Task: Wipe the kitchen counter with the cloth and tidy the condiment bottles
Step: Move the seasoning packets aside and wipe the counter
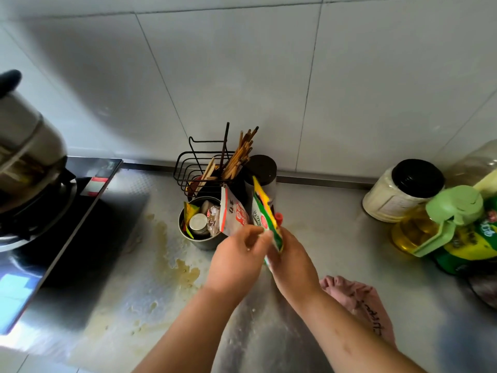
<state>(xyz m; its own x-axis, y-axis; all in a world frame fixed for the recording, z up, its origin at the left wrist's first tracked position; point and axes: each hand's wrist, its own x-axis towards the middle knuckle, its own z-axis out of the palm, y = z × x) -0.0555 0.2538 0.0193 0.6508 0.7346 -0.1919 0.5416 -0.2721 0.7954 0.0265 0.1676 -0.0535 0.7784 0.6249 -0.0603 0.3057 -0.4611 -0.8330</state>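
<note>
While the left hand [236, 254] and the right hand [293, 262] both pinch the packet [265, 211], held nearly upright, the pot [204, 244] stands just far-left, nearer the left hand; the cloth [357, 297] lies on the desk [322, 227], near right.

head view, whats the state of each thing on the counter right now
green packet: upright off the counter, pinched by left hand and right hand
pink cloth: crumpled, lying untouched
counter: unwiped, yellowish spill on it
round tin: open, stuffed with packets
jar: black lid on
oil bottle: green cap on
</note>
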